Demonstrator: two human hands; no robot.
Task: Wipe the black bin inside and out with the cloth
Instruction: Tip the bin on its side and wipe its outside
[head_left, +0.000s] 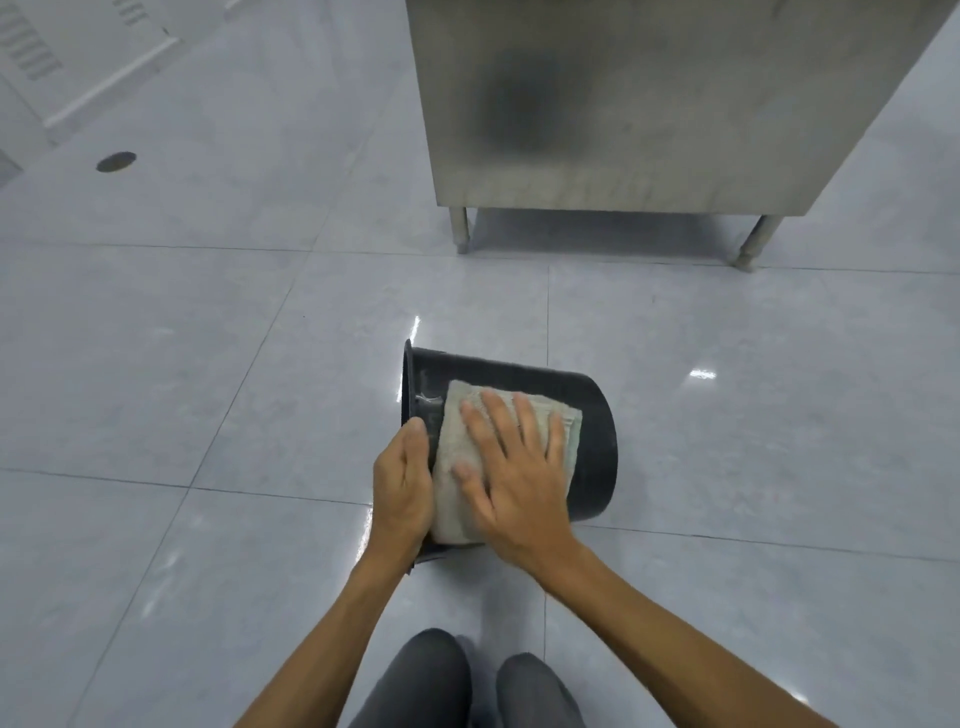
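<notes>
Bin (592, 415) may roll if our left hand (402, 488), gripping its rim, slackens; our right hand (514, 467) presses the cloth (457, 415) flat, fingers spread.

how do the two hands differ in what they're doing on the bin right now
The left hand is curled around the rim at the open end of the black bin, while the right hand lies flat with fingers spread. The left hand touches the bin directly; the right hand presses the cloth against the bin's outer wall. Both are on the bin, which lies on its side on the floor.
</notes>
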